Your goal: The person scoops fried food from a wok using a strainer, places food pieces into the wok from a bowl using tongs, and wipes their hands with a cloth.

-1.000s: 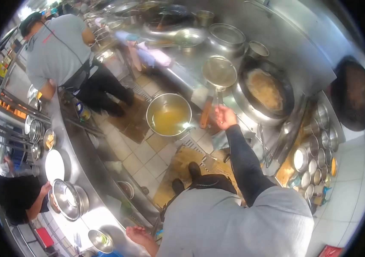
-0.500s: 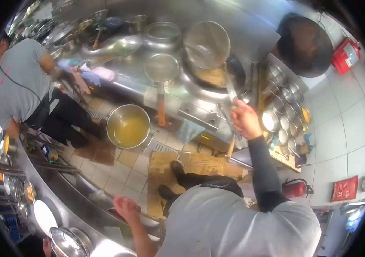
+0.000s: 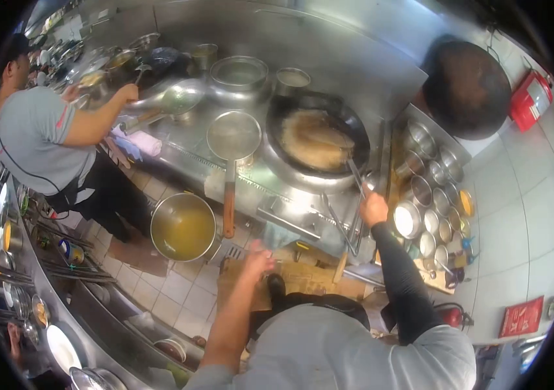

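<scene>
My right hand (image 3: 374,208) is closed around the metal handle of a long-handled strainer (image 3: 353,170). The strainer's head lies in the black wok (image 3: 360,133), largely hidden in pale brown, foamy liquid (image 3: 303,136). My left hand (image 3: 261,260) is held in the air in front of the stove, slightly blurred. Its fingers look apart, and I see nothing in them. Just left of it, a wooden-handled strainer (image 3: 234,135) rests with its handle over the stove edge. A large pot of yellow liquid (image 3: 185,227) stands lower left.
Metal containers (image 3: 429,188) crowd the shelf on the right. A large dark wok (image 3: 466,88) hangs on the wall near a red fire extinguisher (image 3: 530,101). A co-worker (image 3: 50,130) stands at the left. A steel counter (image 3: 105,344) runs behind me with bowls and plates.
My right hand has lowered the strainer from above the wok into it. My left hand has moved from the rear counter forward and right, towards the stove. The co-worker has raised an arm.
</scene>
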Demonstrator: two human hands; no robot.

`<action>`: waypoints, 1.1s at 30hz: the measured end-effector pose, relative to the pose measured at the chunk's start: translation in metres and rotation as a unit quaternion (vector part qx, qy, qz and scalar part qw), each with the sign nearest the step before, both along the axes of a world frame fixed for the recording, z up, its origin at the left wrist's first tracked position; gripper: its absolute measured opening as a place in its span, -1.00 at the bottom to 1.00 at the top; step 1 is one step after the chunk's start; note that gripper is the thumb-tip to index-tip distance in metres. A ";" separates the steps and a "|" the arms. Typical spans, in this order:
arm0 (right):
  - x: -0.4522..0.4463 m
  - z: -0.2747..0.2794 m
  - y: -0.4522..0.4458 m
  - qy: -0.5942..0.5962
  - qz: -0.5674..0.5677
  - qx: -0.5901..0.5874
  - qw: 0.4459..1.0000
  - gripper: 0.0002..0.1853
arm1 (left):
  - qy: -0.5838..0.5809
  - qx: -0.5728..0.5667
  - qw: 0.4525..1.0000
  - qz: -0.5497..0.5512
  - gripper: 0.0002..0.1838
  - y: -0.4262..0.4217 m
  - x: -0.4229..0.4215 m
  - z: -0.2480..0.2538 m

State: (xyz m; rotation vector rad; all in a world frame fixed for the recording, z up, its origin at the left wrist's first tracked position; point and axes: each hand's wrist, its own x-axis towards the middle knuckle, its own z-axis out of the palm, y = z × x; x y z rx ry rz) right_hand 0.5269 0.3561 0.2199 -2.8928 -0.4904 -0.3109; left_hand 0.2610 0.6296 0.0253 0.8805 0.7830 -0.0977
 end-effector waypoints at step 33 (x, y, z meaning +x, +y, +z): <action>-0.092 -0.504 0.013 0.803 0.100 0.586 0.041 -0.60 | 0.099 0.498 0.853 -0.123 -0.65 -0.024 -0.223 0.038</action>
